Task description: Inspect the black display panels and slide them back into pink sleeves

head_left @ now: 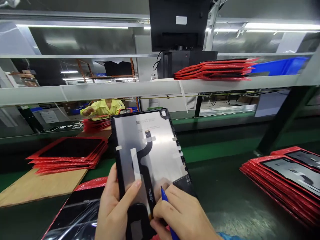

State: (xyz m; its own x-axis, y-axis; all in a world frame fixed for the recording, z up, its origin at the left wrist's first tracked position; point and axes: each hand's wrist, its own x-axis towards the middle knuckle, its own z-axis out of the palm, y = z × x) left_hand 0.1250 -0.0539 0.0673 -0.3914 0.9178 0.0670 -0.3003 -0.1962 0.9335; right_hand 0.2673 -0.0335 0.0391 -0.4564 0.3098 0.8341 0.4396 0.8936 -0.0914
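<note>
My left hand [113, 206] grips a tablet screen assembly [162, 155] by its left edge, thumb pressed on its silvery back. The panel is tilted up, with a black frame, a curving black flex cable [147, 176] and pale tape strips. My right hand [186, 211] is closed around a slim blue tool [164, 195] with a dark pointed tip; whether it is a pen or tweezers I cannot tell. That hand rests against the lower part of the panel, near the cable's lower end. My fingers hide the panel's bottom right.
Red bubble-wrap sleeves with screens [67, 151] are stacked on a wooden board [40, 190] at left. Another stack [285, 183] lies right. A plastic-covered dark panel [77, 213] lies near my left hand. A shelf bar [112, 91] crosses ahead; a co-worker in yellow [108, 107] sits beyond.
</note>
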